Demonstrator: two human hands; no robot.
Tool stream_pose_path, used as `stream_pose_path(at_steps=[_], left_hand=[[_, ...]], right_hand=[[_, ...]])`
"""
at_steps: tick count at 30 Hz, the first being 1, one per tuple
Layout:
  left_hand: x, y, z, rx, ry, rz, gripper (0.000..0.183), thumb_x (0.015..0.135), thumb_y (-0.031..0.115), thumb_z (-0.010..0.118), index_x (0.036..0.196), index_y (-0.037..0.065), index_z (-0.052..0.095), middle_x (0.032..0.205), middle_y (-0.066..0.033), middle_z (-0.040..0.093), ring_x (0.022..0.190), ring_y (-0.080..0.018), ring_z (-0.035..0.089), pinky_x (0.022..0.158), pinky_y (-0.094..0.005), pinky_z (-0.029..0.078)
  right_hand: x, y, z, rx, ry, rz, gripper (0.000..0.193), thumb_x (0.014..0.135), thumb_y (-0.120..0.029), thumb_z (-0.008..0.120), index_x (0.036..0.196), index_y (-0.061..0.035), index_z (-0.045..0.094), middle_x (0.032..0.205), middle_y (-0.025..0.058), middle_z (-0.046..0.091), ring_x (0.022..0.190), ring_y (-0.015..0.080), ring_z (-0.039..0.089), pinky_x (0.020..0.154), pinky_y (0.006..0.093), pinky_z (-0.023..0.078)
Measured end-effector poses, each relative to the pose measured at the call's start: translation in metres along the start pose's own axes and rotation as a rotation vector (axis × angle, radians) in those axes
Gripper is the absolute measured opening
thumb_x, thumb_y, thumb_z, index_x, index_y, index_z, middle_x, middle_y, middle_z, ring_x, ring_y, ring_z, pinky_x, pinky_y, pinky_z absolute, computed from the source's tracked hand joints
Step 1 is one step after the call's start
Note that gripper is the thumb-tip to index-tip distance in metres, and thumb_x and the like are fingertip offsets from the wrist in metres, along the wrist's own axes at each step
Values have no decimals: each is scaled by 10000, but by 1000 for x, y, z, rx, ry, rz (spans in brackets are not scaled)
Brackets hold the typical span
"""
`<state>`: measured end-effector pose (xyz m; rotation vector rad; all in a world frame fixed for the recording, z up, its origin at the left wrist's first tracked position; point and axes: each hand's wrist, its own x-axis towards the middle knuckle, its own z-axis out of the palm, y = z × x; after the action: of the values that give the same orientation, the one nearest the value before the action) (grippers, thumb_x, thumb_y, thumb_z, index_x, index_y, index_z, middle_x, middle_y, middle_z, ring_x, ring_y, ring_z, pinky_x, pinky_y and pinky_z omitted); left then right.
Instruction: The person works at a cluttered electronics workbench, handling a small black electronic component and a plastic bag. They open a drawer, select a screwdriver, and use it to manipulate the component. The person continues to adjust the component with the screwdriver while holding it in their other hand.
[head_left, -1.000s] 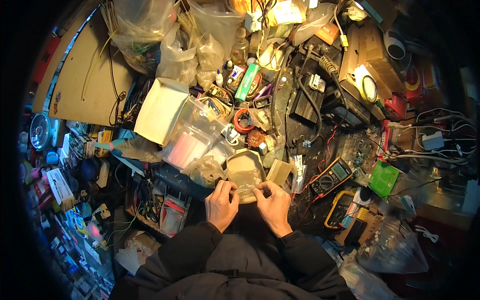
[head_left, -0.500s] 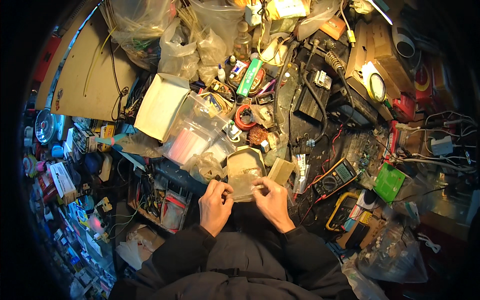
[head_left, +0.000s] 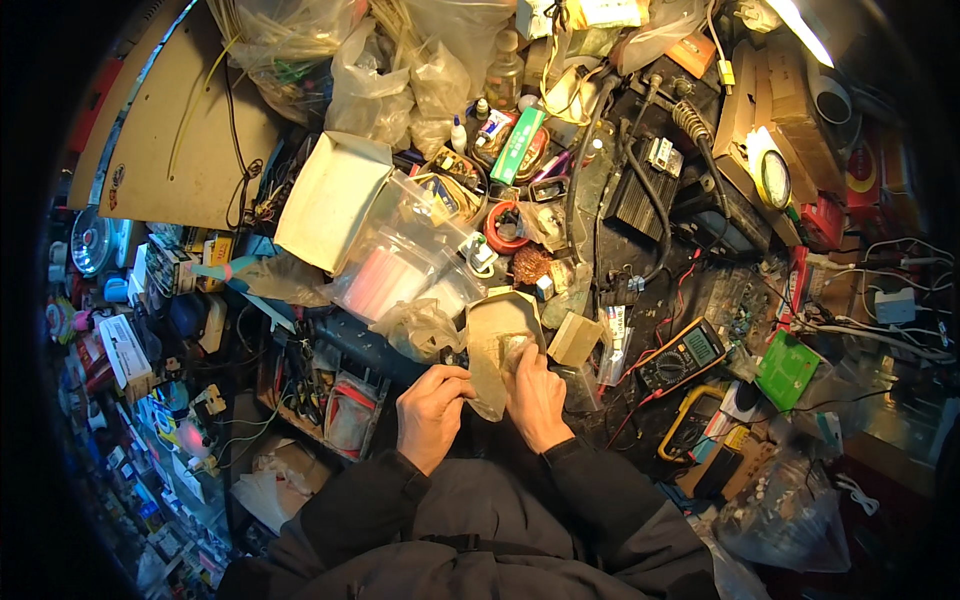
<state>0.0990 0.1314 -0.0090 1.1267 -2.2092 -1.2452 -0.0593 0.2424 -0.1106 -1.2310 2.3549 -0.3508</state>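
Note:
In front of me stands a small open cardboard box (head_left: 492, 312). A thin, cloudy plastic bag (head_left: 487, 392) hangs over its near edge. At the bag's left side, my left hand (head_left: 432, 412) is closed, pinching the edge between thumb and forefinger. My right hand (head_left: 538, 402) is on the other side, its fingers curled together and pointing down into the bag's mouth over the box. What those fingertips hold, if anything, is hidden. Just beyond them, something small and pale shows inside the box.
Left of the box are a crumpled bag (head_left: 420, 328) and a clear pouch of pink strips (head_left: 385, 278). To the right lie a small cardboard piece (head_left: 575, 340), a multimeter (head_left: 682, 358) with red leads, a yellow-framed meter (head_left: 690, 425) and a green board (head_left: 787, 370). A tool tray (head_left: 350, 415) sits at lower left.
My right hand has shifted its fingers from the bag's right edge in over its mouth. The bag now hangs lower and narrower beside my left hand. The whole view has shifted slightly.

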Motion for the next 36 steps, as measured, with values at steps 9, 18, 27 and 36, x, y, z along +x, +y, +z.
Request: stream_pose_path(at_steps=[9, 18, 27, 36], left_hand=[[12, -2, 9, 139, -21, 128, 245, 866, -130, 707, 1067, -15, 787, 1111, -140, 741, 1061, -366, 722, 910, -435, 600], [16, -1, 23, 124, 23, 47, 215, 878, -103, 727, 1060, 1, 772, 1123, -156, 738, 1033, -392, 744, 880, -452, 610], [21, -5, 22, 132, -30, 120, 236, 849, -132, 702, 1017, 3, 798, 1161, -166, 764, 1027, -385, 735, 883, -440, 601], [27, 10, 23, 106, 28, 134, 275, 879, -129, 669, 1092, -9, 795, 1110, -142, 798, 1016, -364, 738, 893, -427, 605]], right_hand=[[9, 8, -11, 150, 161, -27, 294, 957, -134, 797, 1125, -53, 569, 942, 206, 758, 793, 465, 762, 664, 555, 581], [-7, 51, -80, 1855, -297, 654, 276, 1094, -172, 669, 1342, -52, 671, 1093, 25, 695, 867, 150, 611, 782, 338, 535], [-12, 57, -75, 2235, -423, 622, 288, 1124, -152, 603, 1374, -20, 656, 1118, 54, 675, 849, 146, 546, 744, 321, 477], [-7, 28, -67, 1250, -187, 386, 252, 1153, -125, 672, 1352, 10, 746, 1073, 50, 784, 883, 108, 722, 795, 289, 598]])
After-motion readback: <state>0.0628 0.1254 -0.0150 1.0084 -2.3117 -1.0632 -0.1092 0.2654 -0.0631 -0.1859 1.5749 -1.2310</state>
